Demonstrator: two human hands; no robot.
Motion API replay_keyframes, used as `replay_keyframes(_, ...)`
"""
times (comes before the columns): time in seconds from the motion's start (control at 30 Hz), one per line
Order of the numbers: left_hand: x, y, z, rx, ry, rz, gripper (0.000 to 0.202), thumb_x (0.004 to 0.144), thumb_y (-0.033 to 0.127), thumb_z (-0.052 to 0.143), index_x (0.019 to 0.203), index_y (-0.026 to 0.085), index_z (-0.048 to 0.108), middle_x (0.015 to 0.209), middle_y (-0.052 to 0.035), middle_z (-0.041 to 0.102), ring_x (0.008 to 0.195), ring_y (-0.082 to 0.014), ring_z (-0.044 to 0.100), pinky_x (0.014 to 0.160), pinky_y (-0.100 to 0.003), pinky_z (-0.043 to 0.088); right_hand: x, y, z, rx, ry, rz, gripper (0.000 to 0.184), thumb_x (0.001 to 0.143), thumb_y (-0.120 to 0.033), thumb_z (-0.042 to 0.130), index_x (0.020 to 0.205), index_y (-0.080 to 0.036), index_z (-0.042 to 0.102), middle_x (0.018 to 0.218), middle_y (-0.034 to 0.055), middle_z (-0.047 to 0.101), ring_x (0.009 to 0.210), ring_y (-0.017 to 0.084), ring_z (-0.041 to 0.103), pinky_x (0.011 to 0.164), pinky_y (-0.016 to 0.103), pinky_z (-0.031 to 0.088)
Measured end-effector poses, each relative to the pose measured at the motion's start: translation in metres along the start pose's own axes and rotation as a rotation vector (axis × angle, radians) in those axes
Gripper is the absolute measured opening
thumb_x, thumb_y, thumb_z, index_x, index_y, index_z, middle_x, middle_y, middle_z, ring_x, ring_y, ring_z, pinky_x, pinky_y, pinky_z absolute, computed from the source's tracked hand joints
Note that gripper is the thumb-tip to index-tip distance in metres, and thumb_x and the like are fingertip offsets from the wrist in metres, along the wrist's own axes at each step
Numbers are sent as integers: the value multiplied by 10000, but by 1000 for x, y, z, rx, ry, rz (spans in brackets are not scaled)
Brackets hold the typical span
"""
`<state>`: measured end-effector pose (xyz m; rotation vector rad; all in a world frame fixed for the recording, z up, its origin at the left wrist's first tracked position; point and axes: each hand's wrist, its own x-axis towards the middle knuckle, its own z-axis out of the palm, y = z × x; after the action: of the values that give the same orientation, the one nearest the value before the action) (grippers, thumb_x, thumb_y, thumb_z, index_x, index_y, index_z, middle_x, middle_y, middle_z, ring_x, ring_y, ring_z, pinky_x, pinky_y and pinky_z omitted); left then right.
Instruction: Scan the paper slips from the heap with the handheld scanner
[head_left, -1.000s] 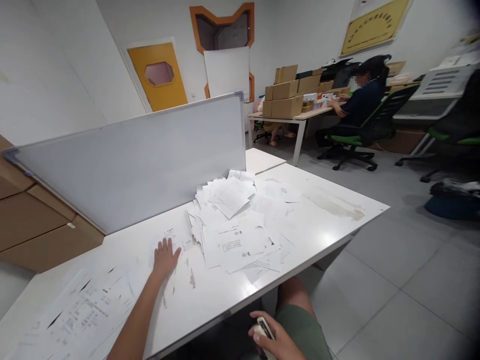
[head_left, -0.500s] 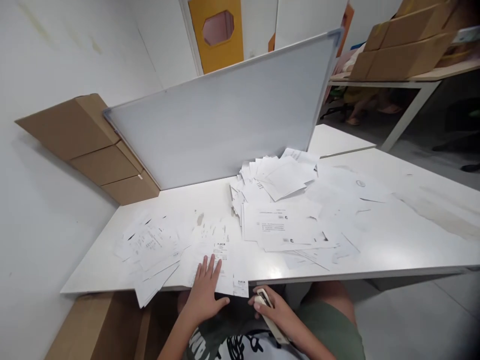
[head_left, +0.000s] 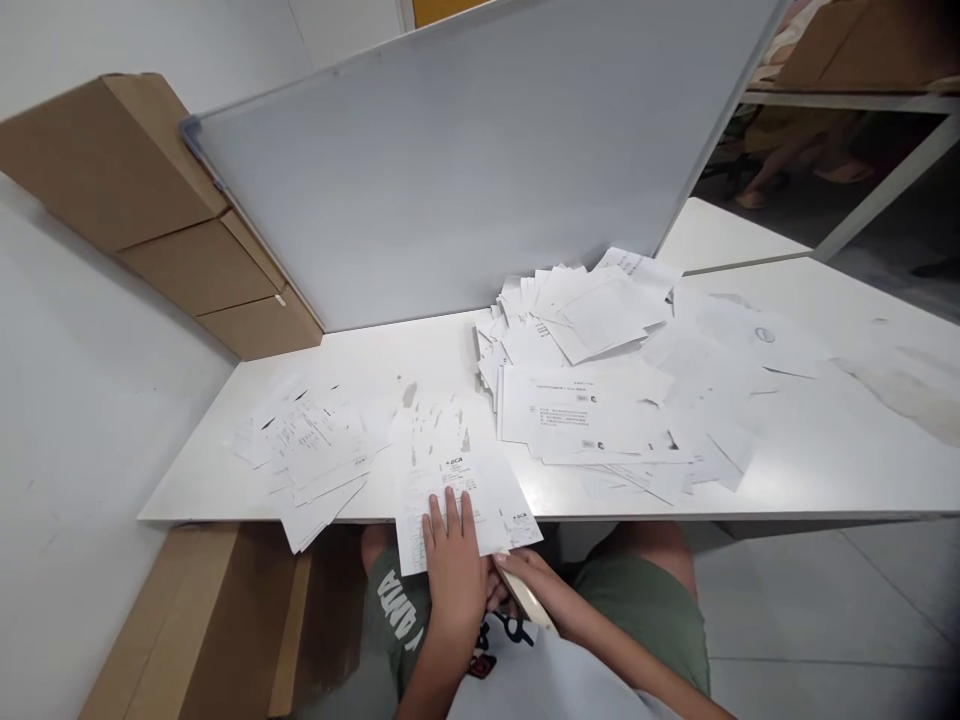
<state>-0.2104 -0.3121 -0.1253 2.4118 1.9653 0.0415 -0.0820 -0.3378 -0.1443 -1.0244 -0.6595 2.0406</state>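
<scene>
My left hand [head_left: 454, 565] lies flat, fingers spread, on printed sheets [head_left: 415, 505] that stick out over the table's front edge. A second small printed slip [head_left: 519, 527] shows at their right corner. My right hand [head_left: 553, 592] is closed around a cream stapler [head_left: 527, 598], held below the table edge. The stapler's front end is at the lower right edge of the sheets, close beside my left hand; whether paper sits in its jaws is hidden. To the left lies a fanned stack of printed papers [head_left: 319, 455], some overhanging the edge.
A big heap of papers [head_left: 592, 310] lies right of centre, with more printed sheets [head_left: 585, 415] before it. A whiteboard [head_left: 465, 170] leans behind the table [head_left: 810, 460]. Cardboard boxes [head_left: 172, 240] stand at the back left; another box [head_left: 202, 620] is below the table.
My view has tilted downward. My left hand and the sheets have shifted right and toward me, further over the edge. My right hand has brought the stapler up to the sheets.
</scene>
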Motion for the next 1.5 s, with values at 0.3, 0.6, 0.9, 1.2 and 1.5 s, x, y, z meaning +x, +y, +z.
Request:
replay_keyframes(0.3,-3,3,16,88,47,3,709,840,138,473,1487,186,188,1556,-79,109,1421,-335,4,1155,-534,220,9,6,-4,31,32,-77,539,700,-666,628,720,-133,551,554,58,611,428,163,564,457,285,446)
replay_keyframes(0.6,-4,18,14,63,5,-61,883,749,136,623,1493,178,149,1553,-105,59,1407,-344,-74,1160,-570,158,-9,3,-13,-40,-32,-15,545,729,-637,639,920,-127,598,684,59,649,449,124,529,404,225,326)
replay_keyframes(0.9,-2,22,14,64,-1,-92,766,808,110,526,1485,175,174,1551,-98,75,1406,-347,-62,1159,-567,159,0,0,-8,-44,62,-13,547,763,-651,573,806,-110,637,487,19,548,360,113,439,366,235,288)
replay_keyframes(1.2,-2,23,12,106,-12,-87,746,810,54,465,1483,167,165,1546,-118,75,1399,-377,-23,1144,-581,198,-4,-15,-4,0,165,-68,515,745,-639,596,759,-125,628,539,41,572,382,112,447,361,235,315)
replay_keyframes(1.5,-5,21,16,133,89,-51,754,793,94,508,1479,146,200,1546,-115,99,1409,-371,26,1131,-568,260,5,-8,-10,97,203,-98,421,656,-526,751,723,-144,588,554,59,635,448,174,579,441,271,485)
